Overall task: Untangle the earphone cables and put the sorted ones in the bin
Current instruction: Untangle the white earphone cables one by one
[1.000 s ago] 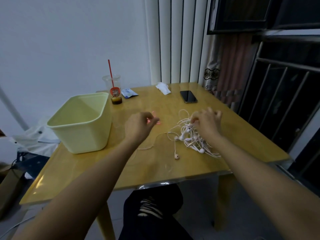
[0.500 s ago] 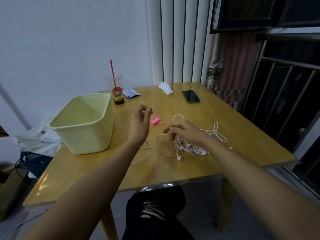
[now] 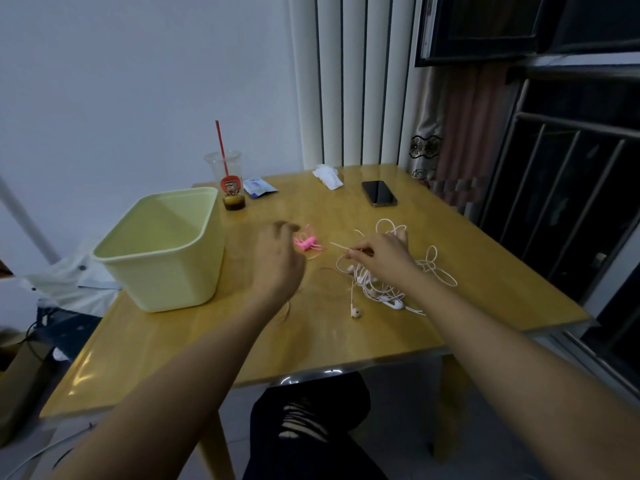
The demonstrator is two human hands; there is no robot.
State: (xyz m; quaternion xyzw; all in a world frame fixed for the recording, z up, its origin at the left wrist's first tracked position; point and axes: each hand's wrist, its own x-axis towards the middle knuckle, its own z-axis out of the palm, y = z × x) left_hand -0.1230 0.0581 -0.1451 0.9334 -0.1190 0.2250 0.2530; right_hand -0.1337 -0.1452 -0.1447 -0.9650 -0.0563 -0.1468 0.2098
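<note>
A tangle of white earphone cables [image 3: 379,289] lies on the wooden table [image 3: 332,344], right of centre, with one earbud [image 3: 356,311] trailing toward me. My right hand [image 3: 382,258] rests over the tangle and pinches a thin strand between thumb and forefinger. Its short end pokes up to the left. My left hand [image 3: 277,259] hovers above the table just left of it, blurred, fingers loosely curled, and I see nothing in it. The pale yellow bin [image 3: 166,285] stands at the table's left with nothing visible inside.
Small pink cable ties [image 3: 306,242] lie between my hands. Along the far edge are a plastic cup with a red straw [image 3: 228,181], a blue packet [image 3: 258,187], a crumpled tissue [image 3: 327,176] and a black phone [image 3: 379,193]. Window bars run along the right.
My right hand slid left over the tangle and lifted a strand in a pinch. My left hand shifted slightly, and its fingers curled.
</note>
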